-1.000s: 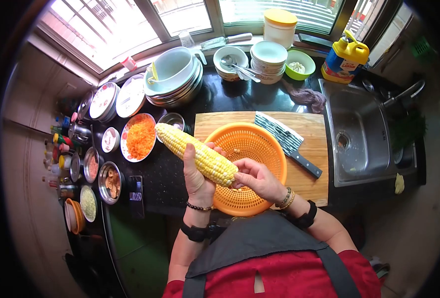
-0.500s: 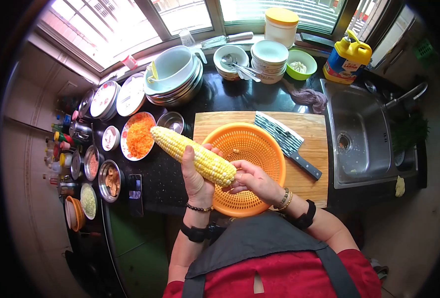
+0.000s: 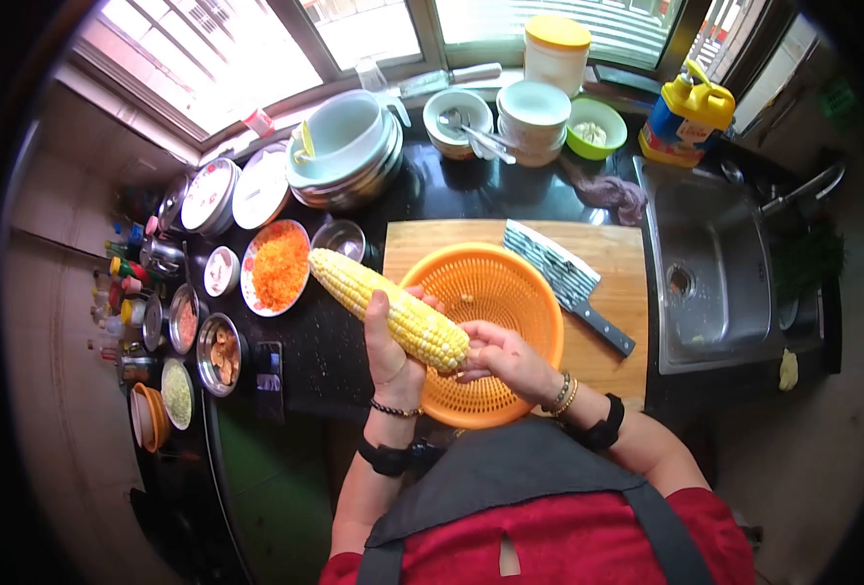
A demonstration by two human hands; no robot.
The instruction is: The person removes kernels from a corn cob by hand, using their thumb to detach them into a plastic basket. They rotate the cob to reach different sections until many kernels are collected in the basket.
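Note:
A husked yellow corn cob (image 3: 378,302) lies slantwise in my left hand (image 3: 393,363), whose thumb and fingers wrap round its middle. The cob's narrow tip points up and to the left. At its thick lower end, the fingers of my right hand (image 3: 512,365) are closed on the cob's base, and their tips are partly hidden. Beneath both hands is an orange plastic colander (image 3: 539,297) with a few small bits inside. It stands on a wooden cutting board (image 3: 432,232). To its right on the board rests a cleaver (image 3: 554,265) with a dark handle.
A plate of shredded carrot (image 3: 281,268), a steel bowl of brown pieces (image 3: 219,356) and a phone (image 3: 269,380) are to the left. Stacked bowls (image 3: 534,122) line the window side. A steel sink (image 3: 710,244) and a yellow jug (image 3: 690,117) are on the right.
The view has shifted slightly. Both hands keep their hold on the corn cob, and my right fingers have moved a little at its base.

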